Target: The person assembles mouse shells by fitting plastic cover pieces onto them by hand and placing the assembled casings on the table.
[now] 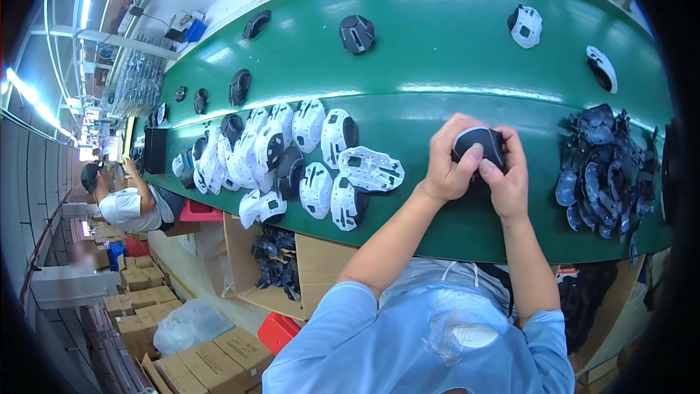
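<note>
Both hands hold one black rounded shell piece [479,144] with a thin light line across it, above the green table. My left hand [448,164] wraps its left side, with the thumb pressed on its front. My right hand [508,175] grips the right side, thumb also on the front. The underside of the piece is hidden by the fingers. Left of my hands lies a heap of white shells with cut-out holes [370,168], some with black parts fitted. On the right is a pile of dark, glossy curved pieces [599,168].
Several black or white shells, such as a black one [356,34] and a white one [525,26], stand spaced along the green table [437,44]. Below its edge is an open carton [317,263] of dark parts. Another person [131,204] works at the far left.
</note>
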{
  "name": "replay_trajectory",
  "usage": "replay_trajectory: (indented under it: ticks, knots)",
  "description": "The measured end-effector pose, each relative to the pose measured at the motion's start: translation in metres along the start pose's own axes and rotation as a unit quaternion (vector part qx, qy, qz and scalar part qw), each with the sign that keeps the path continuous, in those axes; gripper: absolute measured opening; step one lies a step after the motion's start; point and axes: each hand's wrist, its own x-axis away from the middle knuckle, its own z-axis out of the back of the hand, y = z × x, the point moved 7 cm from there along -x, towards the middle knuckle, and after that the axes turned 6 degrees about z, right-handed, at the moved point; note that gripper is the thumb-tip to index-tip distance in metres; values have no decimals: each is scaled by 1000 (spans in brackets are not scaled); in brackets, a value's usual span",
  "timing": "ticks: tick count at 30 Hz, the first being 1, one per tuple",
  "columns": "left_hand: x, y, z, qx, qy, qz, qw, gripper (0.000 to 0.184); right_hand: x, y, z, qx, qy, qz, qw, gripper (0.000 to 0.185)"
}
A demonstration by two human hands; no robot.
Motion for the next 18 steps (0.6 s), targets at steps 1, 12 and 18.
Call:
replay_trajectory:
  ticks: [1,12,18]
  knots:
    - [3,-4,1,9,-14,14,1000,29,-1,0,1,-10,2,5,1000,53]
    - [-4,-9,2,-49,-41,157,986,36,0,14,1,-105,28,-26,994,48]
    - [-149,-102,45,-97,2,360,928,62,-11,17,32,-161,178,40,970,52]
